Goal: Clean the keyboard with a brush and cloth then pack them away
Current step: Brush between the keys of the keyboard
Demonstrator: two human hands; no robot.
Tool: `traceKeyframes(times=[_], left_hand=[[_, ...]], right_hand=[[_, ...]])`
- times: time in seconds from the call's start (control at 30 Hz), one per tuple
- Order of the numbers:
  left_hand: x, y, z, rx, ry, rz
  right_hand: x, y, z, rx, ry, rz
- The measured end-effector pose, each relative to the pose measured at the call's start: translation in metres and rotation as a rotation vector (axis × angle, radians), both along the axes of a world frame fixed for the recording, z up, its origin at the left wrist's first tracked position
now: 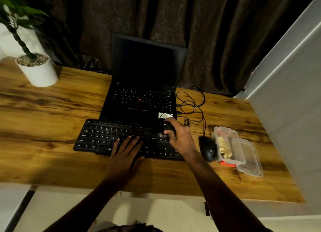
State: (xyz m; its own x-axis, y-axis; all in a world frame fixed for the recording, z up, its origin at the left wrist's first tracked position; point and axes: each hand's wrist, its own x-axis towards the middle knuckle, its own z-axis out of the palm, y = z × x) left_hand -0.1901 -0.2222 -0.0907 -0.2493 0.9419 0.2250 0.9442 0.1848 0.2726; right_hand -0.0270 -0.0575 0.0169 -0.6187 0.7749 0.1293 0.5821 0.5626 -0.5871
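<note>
The left hand [127,150] lies flat, fingers spread, on the keyboard [100,134], near and centre, seemingly to steady it. The right hand [180,139] curls round a dark brush [167,127] over its right keys, probably sweeping.

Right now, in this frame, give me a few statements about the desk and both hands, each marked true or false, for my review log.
1. The left hand lies flat, fingers straight, on the keyboard. True.
2. The right hand holds a cloth. False: it grips a dark brush over the keyboard's right end.
3. The laptop screen is lit. False: the lid is open but the screen is dark.
4. The mouse sits between the keyboard and the clear container. True.
5. The plant pot stands at the desk's right edge. False: it stands at the far left corner.
</note>
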Motion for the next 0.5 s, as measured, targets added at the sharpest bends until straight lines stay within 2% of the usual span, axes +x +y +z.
traceKeyframes(times=[0.3,0.5], left_hand=[[-0.001,-0.002,0.0,0.006,-0.027,-0.015],[0.0,-0.001,0.0,-0.026,-0.006,-0.015]], right_hand=[[-0.005,0.015,0.004,-0.182,-0.098,0.101],[-0.004,0.017,0.002,-0.081,-0.001,0.024]])
